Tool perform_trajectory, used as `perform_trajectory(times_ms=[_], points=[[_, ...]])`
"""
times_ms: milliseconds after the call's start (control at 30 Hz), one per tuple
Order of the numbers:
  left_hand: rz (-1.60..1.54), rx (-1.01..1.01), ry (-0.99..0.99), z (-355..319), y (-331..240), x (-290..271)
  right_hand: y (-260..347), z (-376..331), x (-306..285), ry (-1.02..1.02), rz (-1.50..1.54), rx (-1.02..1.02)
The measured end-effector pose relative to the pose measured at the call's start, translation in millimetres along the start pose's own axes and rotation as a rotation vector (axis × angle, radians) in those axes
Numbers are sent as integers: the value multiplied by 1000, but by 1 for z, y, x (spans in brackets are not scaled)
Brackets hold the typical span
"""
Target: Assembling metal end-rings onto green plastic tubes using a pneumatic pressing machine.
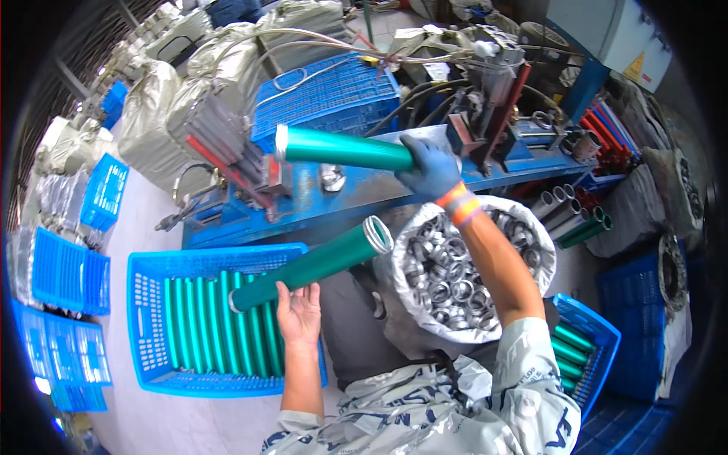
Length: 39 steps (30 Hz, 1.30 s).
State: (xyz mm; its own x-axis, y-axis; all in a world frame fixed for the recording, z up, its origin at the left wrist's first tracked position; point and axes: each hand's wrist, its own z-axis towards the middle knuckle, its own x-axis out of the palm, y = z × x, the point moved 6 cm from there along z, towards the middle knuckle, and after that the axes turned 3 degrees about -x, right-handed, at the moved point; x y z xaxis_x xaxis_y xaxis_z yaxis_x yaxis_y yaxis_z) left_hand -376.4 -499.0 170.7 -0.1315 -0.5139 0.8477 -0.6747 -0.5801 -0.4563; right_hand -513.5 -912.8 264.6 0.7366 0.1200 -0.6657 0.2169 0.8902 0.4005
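My left hand [298, 313], bare, grips the lower end of a green tube [315, 264] that slants up to the right over a blue crate [144, 318] filled with several green tubes lying side by side. My right hand [432, 168], in a blue glove with an orange cuff, holds the right end of a second green tube [345, 150]. That tube lies level across the blue machine bench [379, 189], its open end pointing left. A white bag [523, 220] full of silver metal rings sits between my arms.
Another blue crate [588, 356] with green tubes stands at my right. Stacked blue crates [72, 273] line the left side. Grey wrapped bundles [174, 114] and a blue crate [326, 95] lie behind the bench. Hoses and a clamp fixture [493, 83] crowd the bench's right.
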Motion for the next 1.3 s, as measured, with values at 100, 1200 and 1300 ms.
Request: perform_trajectory(times_ms=[100,1200,1300], points=[[120,-118,94,22,36,0,22,-79,-80,-287,305,77],[504,-179,-61,317,220,132,34,-390,-217,-732,746,736],[536,-203,-55,312,219,137,36,-397,-222,-747,764,762]])
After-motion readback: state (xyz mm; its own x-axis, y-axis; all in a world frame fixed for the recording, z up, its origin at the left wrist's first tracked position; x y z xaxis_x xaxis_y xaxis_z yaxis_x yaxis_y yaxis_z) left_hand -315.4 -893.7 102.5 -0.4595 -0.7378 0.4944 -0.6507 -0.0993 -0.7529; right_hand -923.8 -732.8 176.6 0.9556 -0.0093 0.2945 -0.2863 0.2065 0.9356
